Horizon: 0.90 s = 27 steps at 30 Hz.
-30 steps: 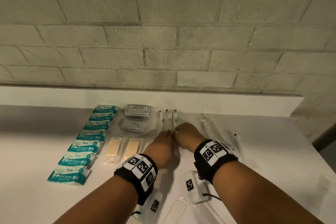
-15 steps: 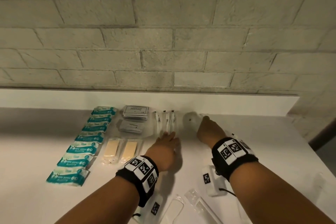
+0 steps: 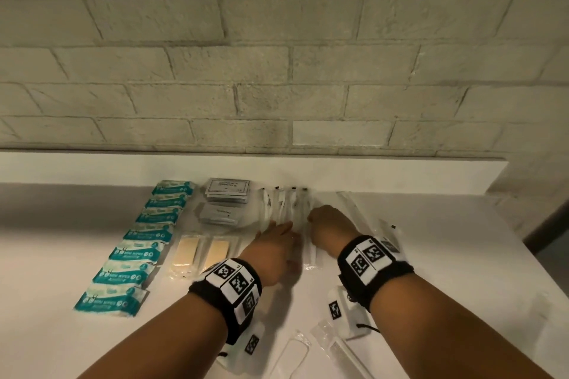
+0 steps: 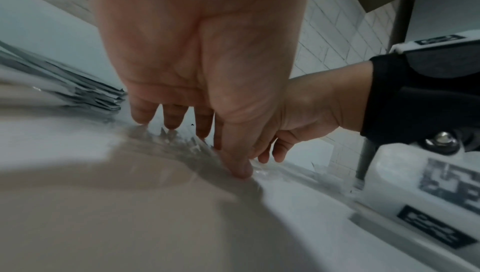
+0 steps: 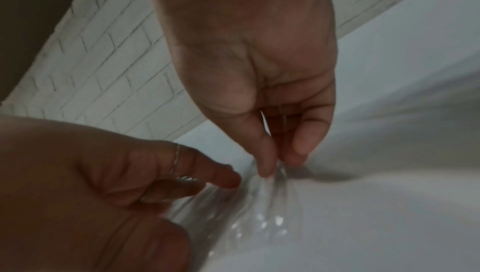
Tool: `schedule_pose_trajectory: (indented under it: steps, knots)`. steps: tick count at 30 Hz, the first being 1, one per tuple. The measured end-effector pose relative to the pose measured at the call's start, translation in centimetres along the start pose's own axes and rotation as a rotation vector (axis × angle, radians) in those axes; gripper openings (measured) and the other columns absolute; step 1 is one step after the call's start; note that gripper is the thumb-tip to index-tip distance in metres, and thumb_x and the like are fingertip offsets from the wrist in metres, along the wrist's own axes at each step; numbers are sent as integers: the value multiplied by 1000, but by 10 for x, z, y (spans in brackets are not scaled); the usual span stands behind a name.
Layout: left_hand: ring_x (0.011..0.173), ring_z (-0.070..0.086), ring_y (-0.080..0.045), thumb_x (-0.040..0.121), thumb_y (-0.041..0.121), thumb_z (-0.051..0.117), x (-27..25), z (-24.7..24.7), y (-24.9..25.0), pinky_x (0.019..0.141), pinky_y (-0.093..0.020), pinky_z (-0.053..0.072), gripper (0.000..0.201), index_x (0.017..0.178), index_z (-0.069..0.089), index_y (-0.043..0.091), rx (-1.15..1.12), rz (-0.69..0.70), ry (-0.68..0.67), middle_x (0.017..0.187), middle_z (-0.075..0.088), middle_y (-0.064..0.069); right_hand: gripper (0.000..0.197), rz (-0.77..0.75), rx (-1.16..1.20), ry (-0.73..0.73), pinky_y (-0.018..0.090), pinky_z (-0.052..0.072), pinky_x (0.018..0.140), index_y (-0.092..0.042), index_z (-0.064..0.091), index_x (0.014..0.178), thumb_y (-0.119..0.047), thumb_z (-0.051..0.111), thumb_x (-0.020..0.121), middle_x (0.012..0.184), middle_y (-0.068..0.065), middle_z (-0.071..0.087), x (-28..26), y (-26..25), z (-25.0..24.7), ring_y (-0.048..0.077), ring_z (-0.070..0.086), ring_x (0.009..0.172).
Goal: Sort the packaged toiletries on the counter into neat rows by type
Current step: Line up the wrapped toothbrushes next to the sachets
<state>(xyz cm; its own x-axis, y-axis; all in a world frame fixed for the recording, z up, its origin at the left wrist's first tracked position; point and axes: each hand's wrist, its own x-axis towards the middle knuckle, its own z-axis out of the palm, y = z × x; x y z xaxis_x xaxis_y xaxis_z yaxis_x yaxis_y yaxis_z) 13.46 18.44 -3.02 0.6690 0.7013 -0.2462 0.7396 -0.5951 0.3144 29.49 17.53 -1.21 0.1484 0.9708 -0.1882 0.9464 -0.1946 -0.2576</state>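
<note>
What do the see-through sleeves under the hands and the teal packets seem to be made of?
The see-through sleeves look like thin glossy plastic film: they crinkle and glint where the right hand pinches one. The teal packets seem to be printed foil or plastic wrap with a faint sheen.

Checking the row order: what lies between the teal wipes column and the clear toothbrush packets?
In the head view: grey sachet stacks at the back, two tan bars in front.
</note>
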Motion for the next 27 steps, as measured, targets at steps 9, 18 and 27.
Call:
schedule_pose_trajectory:
  steps: [9,18,27]
  knots:
    - [149,-2,-27,91,42,56,-4,-6,6,120,-47,4,73,152,17,30,27,-5,14,162,2,5,34,286,-30,233,38,45,92,-14,54,123,-17,40,92,123,11,56,-5,26,-23,30,53,115]
    - [148,3,-30,94,49,48,0,-8,20,119,-50,10,64,150,24,31,74,37,-84,162,8,2,31,114,35,7,33,47,91,-5,61,119,-14,52,91,120,15,62,-8,43,-51,32,59,111]
    - [149,3,-29,94,47,48,3,-5,17,120,-44,12,63,150,24,32,70,34,-92,162,8,1,66,-195,-63,-106,31,27,115,-31,32,148,6,36,93,160,-12,10,-46,41,-51,18,26,144]
